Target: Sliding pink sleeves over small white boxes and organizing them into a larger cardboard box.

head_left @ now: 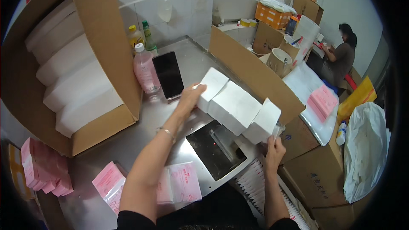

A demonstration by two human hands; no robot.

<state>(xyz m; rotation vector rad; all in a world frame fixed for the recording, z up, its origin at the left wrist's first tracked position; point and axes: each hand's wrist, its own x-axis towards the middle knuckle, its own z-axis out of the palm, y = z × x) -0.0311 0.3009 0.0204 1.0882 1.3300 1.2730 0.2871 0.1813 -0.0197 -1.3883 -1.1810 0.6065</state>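
Between my two hands hangs a row of white block-shaped stacks (235, 107), tilted down to the right; their exact kind cannot be made out. My left hand (190, 99) is closed on the upper left end of the row. At the lower right end, my right hand (275, 151) grips the last block, where a bit of clear film shows. Below the row, a dark rectangular opening (216, 150) with a small red light dot is set in the steel table (170, 121). Pink printed packets (185, 182) lie near my left forearm, which partly hides them.
An open cardboard box (106, 134) with large white stacks stands at left. Behind are a phone (168, 76) propped upright and a pink-filled bottle (146, 69). More pink packets (44, 168) sit far left. Cartons (315, 174) and a white plastic bag (367, 151) stand right; a person (341, 57) sits beyond.
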